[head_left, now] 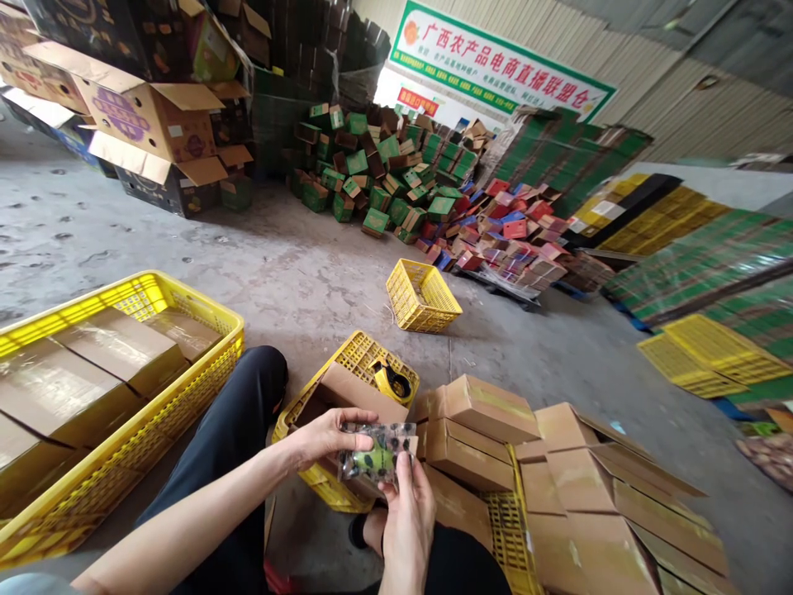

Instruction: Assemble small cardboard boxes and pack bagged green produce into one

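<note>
My left hand (328, 440) and my right hand (407, 500) together hold a small clear plastic packet (373, 463) with dark spots on it. Something green shows through the film; what it is I cannot make out. The left fingers grip the packet's left and upper side, while the right thumb presses on its right end. Just beyond, an open cardboard box (365, 391) rests on a yellow crate (347, 493). A yellow and black tape dispenser (389, 380) lies by the box's far edge. The inside of the box is mostly hidden by my left hand and arm.
To the left stands a large yellow crate (239, 335) holding taped cartons (117, 347). Stacked cartons (483, 409) are close on my right. A smaller yellow basket (424, 296) sits ahead on the concrete floor (291, 273). Green boxes (375, 221) are heaped farther back.
</note>
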Action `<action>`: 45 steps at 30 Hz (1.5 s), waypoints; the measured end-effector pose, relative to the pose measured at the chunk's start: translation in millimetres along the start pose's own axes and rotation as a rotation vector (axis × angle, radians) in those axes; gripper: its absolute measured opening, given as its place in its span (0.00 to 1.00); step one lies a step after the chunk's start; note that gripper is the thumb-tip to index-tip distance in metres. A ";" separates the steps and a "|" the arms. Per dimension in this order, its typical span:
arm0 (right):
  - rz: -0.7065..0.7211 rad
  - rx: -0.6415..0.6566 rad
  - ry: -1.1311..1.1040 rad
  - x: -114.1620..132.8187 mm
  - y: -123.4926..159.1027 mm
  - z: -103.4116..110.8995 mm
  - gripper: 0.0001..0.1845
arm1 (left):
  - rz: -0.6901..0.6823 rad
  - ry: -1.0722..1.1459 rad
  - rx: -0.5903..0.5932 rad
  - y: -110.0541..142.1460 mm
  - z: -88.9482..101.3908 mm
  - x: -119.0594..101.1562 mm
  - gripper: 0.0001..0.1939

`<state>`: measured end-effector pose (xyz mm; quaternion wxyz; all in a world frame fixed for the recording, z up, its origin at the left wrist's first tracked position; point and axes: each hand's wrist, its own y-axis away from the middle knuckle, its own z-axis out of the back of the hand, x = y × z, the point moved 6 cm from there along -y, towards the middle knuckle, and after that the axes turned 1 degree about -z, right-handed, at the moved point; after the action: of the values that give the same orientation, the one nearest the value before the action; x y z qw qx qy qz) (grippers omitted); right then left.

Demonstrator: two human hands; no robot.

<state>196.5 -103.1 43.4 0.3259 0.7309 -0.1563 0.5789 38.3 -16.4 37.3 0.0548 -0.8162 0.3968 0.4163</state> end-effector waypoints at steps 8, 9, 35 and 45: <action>0.058 -0.130 -0.111 -7.4 -6.2 14.9 0.31 | -0.050 0.008 -0.014 -4.0 1.0 8.4 0.28; 0.055 -0.131 -0.104 -8.2 -6.2 15.2 0.31 | -0.063 -0.015 -0.026 -4.9 1.1 9.2 0.26; 0.319 0.155 0.171 20.6 20.0 -17.8 0.53 | -0.065 0.115 -0.131 -12.3 5.7 -1.0 0.27; 0.396 0.132 0.297 20.4 1.9 0.8 0.26 | -0.016 0.112 -0.166 -8.1 7.8 -3.4 0.42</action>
<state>201.7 -102.0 63.2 0.1771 0.6129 -0.2087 0.7413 37.7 -5.6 32.7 -0.0319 -0.8430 0.3570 0.4011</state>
